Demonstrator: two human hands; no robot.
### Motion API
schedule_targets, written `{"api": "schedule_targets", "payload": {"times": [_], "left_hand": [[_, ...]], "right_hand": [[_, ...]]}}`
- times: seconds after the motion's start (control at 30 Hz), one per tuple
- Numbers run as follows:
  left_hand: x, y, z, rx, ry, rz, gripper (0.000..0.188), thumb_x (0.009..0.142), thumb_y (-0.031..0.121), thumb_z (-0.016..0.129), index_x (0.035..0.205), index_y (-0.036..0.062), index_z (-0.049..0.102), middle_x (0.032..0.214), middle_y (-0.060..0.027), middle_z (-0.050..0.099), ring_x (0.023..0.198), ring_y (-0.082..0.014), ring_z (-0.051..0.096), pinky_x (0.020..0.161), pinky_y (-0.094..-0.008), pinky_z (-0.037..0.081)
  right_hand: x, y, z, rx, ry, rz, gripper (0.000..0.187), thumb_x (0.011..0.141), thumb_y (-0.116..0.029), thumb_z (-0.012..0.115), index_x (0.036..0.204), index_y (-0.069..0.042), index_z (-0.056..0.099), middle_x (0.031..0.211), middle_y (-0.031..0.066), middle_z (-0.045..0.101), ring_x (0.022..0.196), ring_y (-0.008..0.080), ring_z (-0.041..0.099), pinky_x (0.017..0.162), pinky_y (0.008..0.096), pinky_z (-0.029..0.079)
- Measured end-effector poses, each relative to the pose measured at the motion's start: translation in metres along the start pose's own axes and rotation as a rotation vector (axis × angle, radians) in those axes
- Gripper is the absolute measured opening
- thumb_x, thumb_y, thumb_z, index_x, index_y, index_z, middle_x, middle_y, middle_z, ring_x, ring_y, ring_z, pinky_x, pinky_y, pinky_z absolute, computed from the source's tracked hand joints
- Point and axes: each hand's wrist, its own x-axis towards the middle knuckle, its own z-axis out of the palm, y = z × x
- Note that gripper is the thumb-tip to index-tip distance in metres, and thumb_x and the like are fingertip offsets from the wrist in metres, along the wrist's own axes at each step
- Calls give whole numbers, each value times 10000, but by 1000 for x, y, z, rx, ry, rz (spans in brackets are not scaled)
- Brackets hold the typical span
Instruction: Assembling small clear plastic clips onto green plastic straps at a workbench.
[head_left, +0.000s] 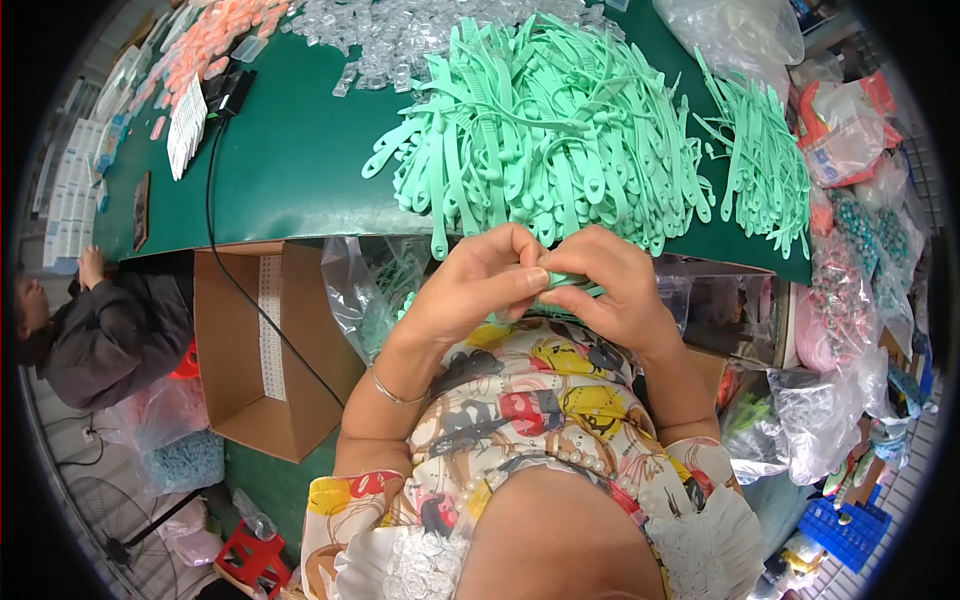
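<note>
In front of my chest, just off the table's near edge, my two hands meet fingertip to fingertip. My left hand [485,278] is closed in a pinch, thumb and forefinger pressed together. Closed as well, my right hand [618,285] grips a small mint-green strap piece [568,281], most of which the fingers hide. Both sets of fingertips seem to touch it. Directly beyond them lies a big heap of mint-green plastic straps [560,140], long and thin with holed, rounded ends. A smaller bundle of the same straps [765,160] lies to its right.
On the green table [300,170] are clear plastic pieces [370,45], orange pieces [215,40] and a stack of white cards [187,130]. A black cable [212,190] hangs over the edge past an open cardboard box [325,400]. Another person [125,325] is at the left.
</note>
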Motion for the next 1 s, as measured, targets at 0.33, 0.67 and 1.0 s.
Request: {"api": "schedule_targets", "payload": {"times": [0.33,0.67,1.0], "left_hand": [[-1,-5,10,317,127,202,204,747,27,652,910,-1,532,839,-18,533,702,-53,486,568,-191,408],[-5,-2,12,155,-117,-31,134,767,103,579,711,-19,576,600,-23,539,504,-39,428,449,-177,336],[-3,-1,17,193,88,-59,210,815,212,594,779,7,568,639,-13,542,487,-42,433,425,-184,332]], "right_hand": [[-11,-9,-5,111,30,346,119,794,-110,583,744,-5,559,634,54,500,535,121,465,493,246,364],[-23,-3,9,856,18,240,171,780,-46,507,614,-6,504,574,32,508,506,93,446,458,229,334],[-4,-10,-6,-56,91,20,340,606,-61,724,920,-37,595,786,76,555,742,232,533,651,285,436]]}}
